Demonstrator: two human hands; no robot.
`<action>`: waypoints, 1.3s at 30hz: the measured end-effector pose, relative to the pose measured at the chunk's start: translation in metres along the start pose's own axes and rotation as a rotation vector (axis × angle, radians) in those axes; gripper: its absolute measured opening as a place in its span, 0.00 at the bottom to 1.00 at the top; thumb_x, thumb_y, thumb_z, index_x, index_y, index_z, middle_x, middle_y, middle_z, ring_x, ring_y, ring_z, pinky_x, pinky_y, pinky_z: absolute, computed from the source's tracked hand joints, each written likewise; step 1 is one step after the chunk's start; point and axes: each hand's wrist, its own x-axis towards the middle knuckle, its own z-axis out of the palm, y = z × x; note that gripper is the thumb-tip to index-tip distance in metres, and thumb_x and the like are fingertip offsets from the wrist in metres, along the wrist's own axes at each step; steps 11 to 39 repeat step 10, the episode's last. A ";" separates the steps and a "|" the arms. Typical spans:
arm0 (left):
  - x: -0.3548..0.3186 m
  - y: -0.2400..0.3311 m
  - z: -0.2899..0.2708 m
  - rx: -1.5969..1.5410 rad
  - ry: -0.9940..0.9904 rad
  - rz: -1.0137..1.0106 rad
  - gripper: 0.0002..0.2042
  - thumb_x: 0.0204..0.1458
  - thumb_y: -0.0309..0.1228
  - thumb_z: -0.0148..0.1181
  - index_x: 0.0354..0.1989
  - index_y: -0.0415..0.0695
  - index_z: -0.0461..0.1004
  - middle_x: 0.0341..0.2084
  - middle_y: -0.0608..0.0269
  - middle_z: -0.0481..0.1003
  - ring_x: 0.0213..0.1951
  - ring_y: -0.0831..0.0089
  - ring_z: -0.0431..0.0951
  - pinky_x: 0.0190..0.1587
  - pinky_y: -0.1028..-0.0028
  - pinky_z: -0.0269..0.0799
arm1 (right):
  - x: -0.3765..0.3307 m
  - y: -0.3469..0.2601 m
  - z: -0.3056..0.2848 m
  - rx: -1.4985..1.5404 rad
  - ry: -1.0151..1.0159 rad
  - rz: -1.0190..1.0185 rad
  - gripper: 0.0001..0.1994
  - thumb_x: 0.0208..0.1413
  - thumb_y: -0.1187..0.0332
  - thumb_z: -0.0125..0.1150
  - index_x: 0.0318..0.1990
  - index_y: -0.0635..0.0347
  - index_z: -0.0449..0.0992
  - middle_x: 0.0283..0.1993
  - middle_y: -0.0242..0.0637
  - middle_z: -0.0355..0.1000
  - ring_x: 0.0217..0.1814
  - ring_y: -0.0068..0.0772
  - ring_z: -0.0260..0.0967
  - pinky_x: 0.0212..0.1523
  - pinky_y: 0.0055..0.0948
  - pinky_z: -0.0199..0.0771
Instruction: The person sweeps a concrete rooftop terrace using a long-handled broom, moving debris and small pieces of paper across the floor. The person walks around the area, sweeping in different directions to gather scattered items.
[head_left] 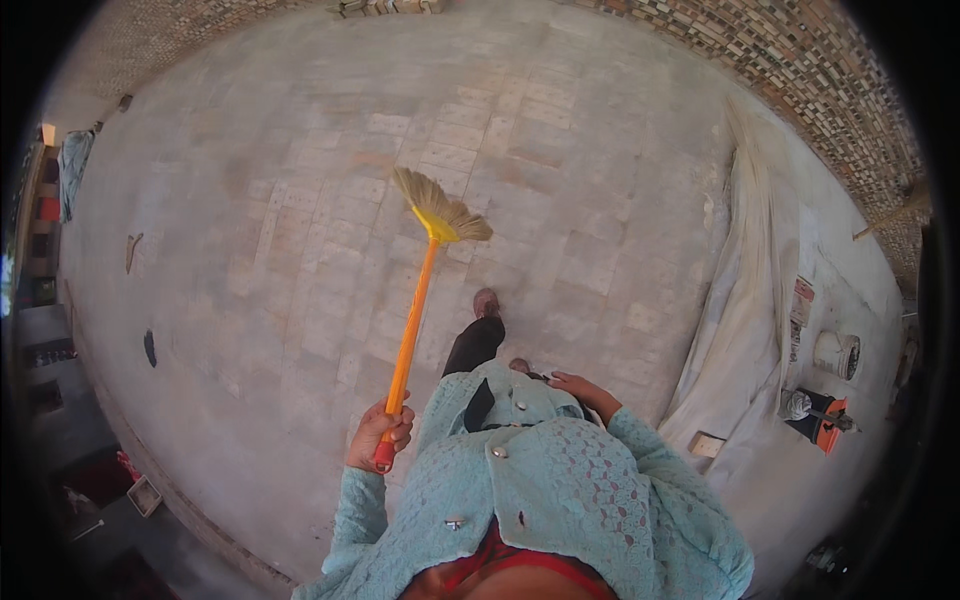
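My left hand (379,434) is closed around the red end of an orange broom handle (412,320). The broom's straw head (438,207) rests on the dusty brick-paved floor (300,230) ahead of me. My right hand (572,384) hangs at my waist with its fingers loosely apart, holding nothing, next to my light blue lace cardigan (560,490). One foot in a brown shoe (486,302) is stepped forward just right of the broom handle.
A crumpled white sheet (745,300) lies along the floor's right side, with a white bucket (838,354) and an orange-and-black tool (820,418) beyond it. A brick wall (800,60) curves round the back right. Another broom (890,215) leans there. Clutter sits at the left edge.
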 end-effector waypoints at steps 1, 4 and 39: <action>0.017 0.008 0.005 0.013 -0.066 -0.033 0.19 0.40 0.24 0.50 0.44 0.38 0.59 0.23 0.60 0.66 0.15 0.82 0.62 0.14 0.83 0.60 | 0.001 -0.006 -0.009 0.001 -0.021 0.007 0.29 0.49 0.54 0.47 0.53 0.68 0.58 0.57 0.47 0.53 0.60 0.36 0.49 0.57 0.26 0.48; 0.078 0.029 0.032 0.043 -0.234 -0.165 0.18 0.40 0.24 0.50 0.43 0.39 0.59 0.22 0.61 0.65 0.15 0.82 0.62 0.13 0.82 0.60 | -0.032 -0.038 -0.027 0.236 0.019 0.005 0.28 0.51 0.57 0.47 0.55 0.65 0.54 0.55 0.42 0.56 0.57 0.33 0.51 0.55 0.26 0.50; 0.195 0.049 0.101 0.067 -0.374 -0.332 0.13 0.41 0.23 0.50 0.38 0.38 0.60 0.21 0.62 0.65 0.15 0.82 0.62 0.14 0.82 0.59 | -0.072 -0.086 -0.044 0.327 0.146 0.158 0.27 0.52 0.57 0.46 0.57 0.60 0.52 0.55 0.36 0.56 0.55 0.29 0.53 0.54 0.25 0.52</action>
